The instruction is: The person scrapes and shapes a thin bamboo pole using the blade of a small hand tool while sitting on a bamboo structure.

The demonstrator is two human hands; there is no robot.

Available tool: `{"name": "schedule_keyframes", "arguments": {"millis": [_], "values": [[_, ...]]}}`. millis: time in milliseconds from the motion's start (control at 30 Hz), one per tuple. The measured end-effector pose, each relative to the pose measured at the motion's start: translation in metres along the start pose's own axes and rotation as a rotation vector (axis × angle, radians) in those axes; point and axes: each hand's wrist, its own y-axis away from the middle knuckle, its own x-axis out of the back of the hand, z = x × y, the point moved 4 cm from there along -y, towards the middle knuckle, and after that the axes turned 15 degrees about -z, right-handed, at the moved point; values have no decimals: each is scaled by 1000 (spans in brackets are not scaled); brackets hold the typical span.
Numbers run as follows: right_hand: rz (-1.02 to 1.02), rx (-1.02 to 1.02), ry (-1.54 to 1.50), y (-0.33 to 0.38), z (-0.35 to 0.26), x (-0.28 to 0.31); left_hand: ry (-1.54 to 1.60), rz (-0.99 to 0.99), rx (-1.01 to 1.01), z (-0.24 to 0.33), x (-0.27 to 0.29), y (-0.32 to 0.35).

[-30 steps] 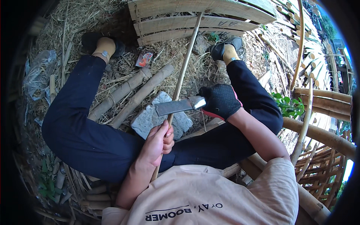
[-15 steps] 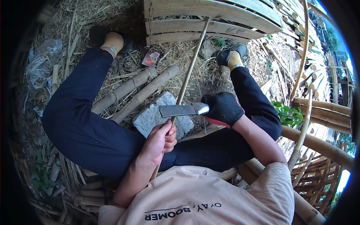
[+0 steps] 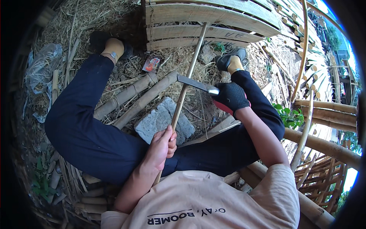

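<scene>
A thin bamboo stick (image 3: 178, 107) slants from my lap up to the slatted wooden crate. Bare, my left hand (image 3: 164, 145) wraps round its lower part, thumb upward. My right hand (image 3: 230, 98), in a black glove with a red palm side, grips a knife with a broad flat blade (image 3: 193, 83). The blade lies across the stick, well above my left hand; whether its edge cuts into the wood I cannot tell. Most of the knife's handle is hidden in the glove. Below the stick sits a rough grey stone block (image 3: 157, 121), between my legs.
The wooden crate (image 3: 190, 14) stands ahead, with straw around it. Two thick bamboo poles (image 3: 146, 98) lie left of the block. A crumpled plastic bag (image 3: 45, 65) is at far left. Cut bamboo poles (image 3: 314, 78) are stacked at right, near a woven bamboo basket (image 3: 322, 181).
The knife has slid up the stick, away from my left hand, and its blade has tilted. My right hand moved slightly outward with it. My left hand keeps its hold.
</scene>
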Motion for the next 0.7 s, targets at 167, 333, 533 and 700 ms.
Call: {"name": "schedule_keyframes", "arguments": {"millis": [167, 333, 533, 700], "values": [[18, -27, 52, 5, 3, 15, 39, -29, -7, 9, -1, 3], [-11, 153, -17, 30, -41, -6, -19, 34, -66, 12, 6, 5], [-139, 200, 56, 31, -54, -28, -147, 167, -59, 15, 1, 3], [-156, 208, 68, 21, -46, -28, -250, 187, -115, 10, 4, -3]]}}
